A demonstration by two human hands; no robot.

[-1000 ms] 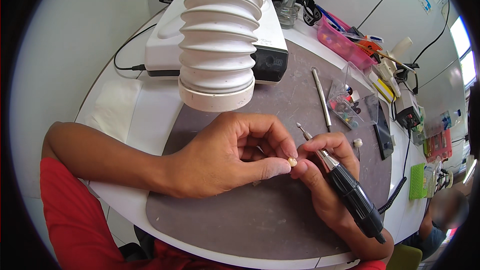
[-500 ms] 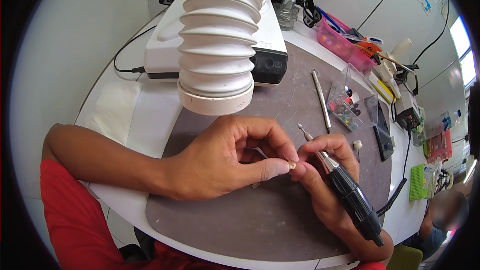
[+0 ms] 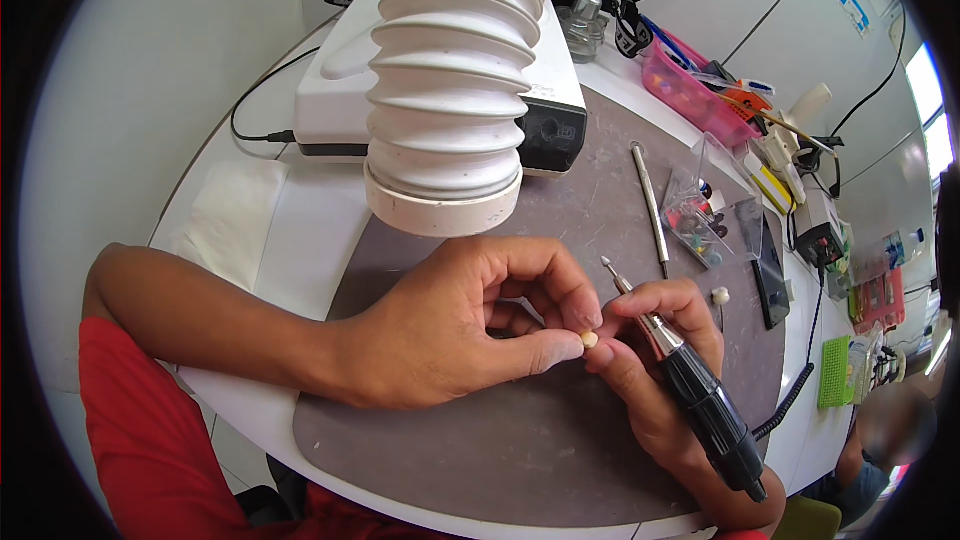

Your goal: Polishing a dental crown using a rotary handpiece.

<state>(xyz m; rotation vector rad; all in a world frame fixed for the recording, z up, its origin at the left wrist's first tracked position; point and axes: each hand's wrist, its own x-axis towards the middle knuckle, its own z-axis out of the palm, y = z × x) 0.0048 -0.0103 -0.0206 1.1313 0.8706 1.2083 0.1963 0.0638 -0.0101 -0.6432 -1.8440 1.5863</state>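
My left hand [image 3: 450,325] pinches a small cream-coloured dental crown [image 3: 589,339] between thumb and index fingertip. Its other fingers curl in behind. Opposite it, my right hand [image 3: 645,395] has its thumb tip against or right beside the crown; contact is hard to tell at this size. Across the right palm lies a black and silver rotary handpiece [image 3: 703,395], held by the curled fingers. The pointed bur [image 3: 607,264] at its end faces up and away, apart from the crown. Both hands are above the brown-grey mat [image 3: 430,460].
A white ribbed suction hose [image 3: 450,90] hangs just beyond my left hand, before a white machine [image 3: 335,90]. To the right lie a metal tool [image 3: 649,202], a clear box [image 3: 700,220], a small white piece on a pin [image 3: 720,296] and a dark phone [image 3: 768,280]. Behind stands a pink basket [image 3: 690,90].
The crown has turned in the fingertips, and more of its rounded side shows. My left index fingertip has lifted slightly. The handpiece stays in my right hand.
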